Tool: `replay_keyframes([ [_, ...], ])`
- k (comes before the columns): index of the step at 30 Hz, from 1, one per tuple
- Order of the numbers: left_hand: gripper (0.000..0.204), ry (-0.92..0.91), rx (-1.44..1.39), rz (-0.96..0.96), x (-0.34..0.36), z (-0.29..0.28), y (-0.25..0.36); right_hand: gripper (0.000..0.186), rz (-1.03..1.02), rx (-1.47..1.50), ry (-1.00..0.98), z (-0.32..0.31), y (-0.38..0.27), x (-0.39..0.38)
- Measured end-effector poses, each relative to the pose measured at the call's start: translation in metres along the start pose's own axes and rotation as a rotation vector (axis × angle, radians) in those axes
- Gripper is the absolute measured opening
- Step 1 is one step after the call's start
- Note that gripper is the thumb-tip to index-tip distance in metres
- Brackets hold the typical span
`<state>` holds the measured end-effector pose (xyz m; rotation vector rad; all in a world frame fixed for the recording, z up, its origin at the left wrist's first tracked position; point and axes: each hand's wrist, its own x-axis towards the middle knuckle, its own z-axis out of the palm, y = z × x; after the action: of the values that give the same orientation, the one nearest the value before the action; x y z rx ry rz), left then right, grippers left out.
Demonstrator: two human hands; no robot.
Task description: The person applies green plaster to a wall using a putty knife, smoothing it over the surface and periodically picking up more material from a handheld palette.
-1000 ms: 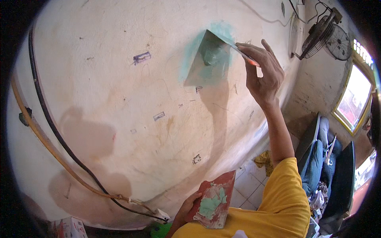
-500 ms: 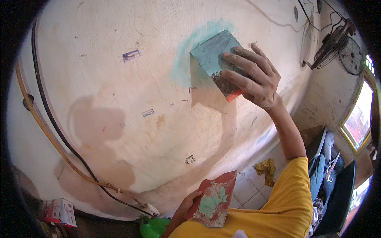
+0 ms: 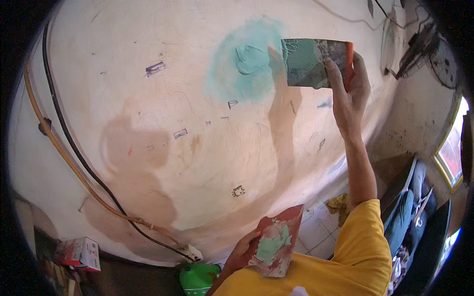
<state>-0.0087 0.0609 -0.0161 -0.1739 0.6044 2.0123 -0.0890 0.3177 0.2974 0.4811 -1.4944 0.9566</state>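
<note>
My right hand (image 3: 348,93) is raised against a cream wall (image 3: 197,163) and grips a wide putty scraper (image 3: 311,61) by its orange handle. Green putty coats the blade. The blade's left edge rests beside a turquoise-green patch of fresh putty (image 3: 244,66) spread on the wall. Low down near my chest, my left hand (image 3: 242,251) holds a reddish flat board (image 3: 276,241) with a smear of green putty on it.
A black cable (image 3: 74,148) and a tan hose (image 3: 59,153) run down the wall's left side. A green container (image 3: 197,278) and a red-and-white box (image 3: 79,252) sit below. A fan (image 3: 434,54) hangs upper right; a window (image 3: 452,153) and blue cloth lie right.
My right hand has swung the scraper to the right, off the green patch, turning its blade flat and sideways. The patch looks wider. The left hand and board stayed put.
</note>
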Motion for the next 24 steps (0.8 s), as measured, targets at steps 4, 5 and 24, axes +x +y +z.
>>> replay_keyframes([
  [4,0.034,-0.029,0.032,-0.068,-0.018,-0.002,0.013,0.033,0.291,0.361,0.142,0.01,0.018,-0.022],
  [5,0.034,0.006,0.08,-0.06,-0.024,-0.004,0.017,0.034,0.332,0.385,0.166,0.014,0.023,-0.027],
  [24,0.033,0.107,0.181,-0.034,-0.056,-0.037,0.051,0.047,0.341,0.346,0.303,0.045,0.011,-0.05],
])
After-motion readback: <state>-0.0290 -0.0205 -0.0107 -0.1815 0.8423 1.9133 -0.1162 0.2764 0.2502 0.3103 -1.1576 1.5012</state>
